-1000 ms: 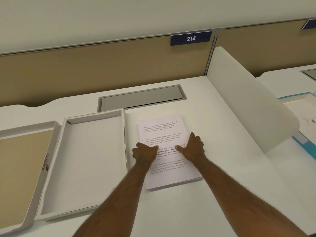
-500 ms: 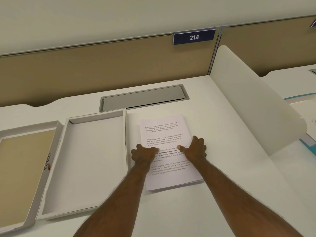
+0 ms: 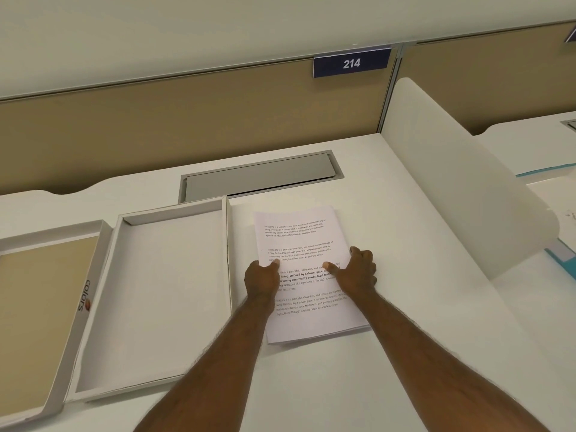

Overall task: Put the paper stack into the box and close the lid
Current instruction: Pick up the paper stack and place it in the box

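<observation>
The printed paper stack (image 3: 307, 272) lies flat on the white desk (image 3: 405, 353) at frame centre, just right of the open empty box (image 3: 162, 294); the lid (image 3: 46, 316) rests inverted at far left. The left hand (image 3: 261, 280) and right hand (image 3: 357, 271) are set at the stack's long edges, thumbs pressed on the top sheet, remaining fingers curled at the sides. The sheets are judged light, limp and prone to sliding apart; support under both long edges is advised.

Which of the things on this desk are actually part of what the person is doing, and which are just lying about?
Part of the job: paper stack, held at its sides by left hand and right hand; open box; lid.

Just there: number sign 214, grey desk hatch, white divider.
</observation>
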Demonstrator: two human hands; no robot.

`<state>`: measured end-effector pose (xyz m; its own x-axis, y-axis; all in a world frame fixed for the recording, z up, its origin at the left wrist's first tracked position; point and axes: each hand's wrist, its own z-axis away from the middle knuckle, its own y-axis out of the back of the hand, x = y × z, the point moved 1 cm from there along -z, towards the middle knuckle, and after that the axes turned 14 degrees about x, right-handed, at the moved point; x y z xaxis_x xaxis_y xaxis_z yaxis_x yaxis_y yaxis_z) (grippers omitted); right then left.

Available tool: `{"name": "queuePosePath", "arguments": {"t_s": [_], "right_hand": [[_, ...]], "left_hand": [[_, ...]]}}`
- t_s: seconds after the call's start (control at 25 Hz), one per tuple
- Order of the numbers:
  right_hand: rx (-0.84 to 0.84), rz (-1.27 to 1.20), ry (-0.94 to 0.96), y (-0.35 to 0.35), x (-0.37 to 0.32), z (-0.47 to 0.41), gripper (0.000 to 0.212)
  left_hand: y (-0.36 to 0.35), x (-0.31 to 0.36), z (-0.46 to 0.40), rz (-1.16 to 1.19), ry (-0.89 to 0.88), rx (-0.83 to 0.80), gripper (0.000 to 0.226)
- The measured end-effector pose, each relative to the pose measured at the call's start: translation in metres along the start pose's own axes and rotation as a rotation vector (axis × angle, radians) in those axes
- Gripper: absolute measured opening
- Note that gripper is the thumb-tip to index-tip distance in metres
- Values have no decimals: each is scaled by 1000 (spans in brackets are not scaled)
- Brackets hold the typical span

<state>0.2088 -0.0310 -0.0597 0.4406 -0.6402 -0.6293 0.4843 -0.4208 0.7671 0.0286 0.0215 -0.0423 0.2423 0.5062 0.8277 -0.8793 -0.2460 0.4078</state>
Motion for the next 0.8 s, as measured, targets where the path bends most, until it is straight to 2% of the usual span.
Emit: {"name": "queuePosePath", "arguments": {"t_s": [0.12,0.24,0.4,0.48,0.64,0.8], "right_hand": [[0,-56,-26,3,3,-3,83],[-27,-166,-67,11,4,-8,80],[-160,-667,-246,33,-10,-20,62],[-85,-774,-175,47,-24,-23,51],[125,-802,133,69,-51,-9,37],[206,-804,255,72,-52,13,40]], "left_hand": [[9,-5,14,153,-179,-58,13],[17,-8,24,237,-274,-134,19],[28,6,31,313,-420,-199,13],[31,19,33,344,-488,-180,12],[35,41,33,410,-616,-118,14],[42,46,34,422,-661,-159,25]]}}
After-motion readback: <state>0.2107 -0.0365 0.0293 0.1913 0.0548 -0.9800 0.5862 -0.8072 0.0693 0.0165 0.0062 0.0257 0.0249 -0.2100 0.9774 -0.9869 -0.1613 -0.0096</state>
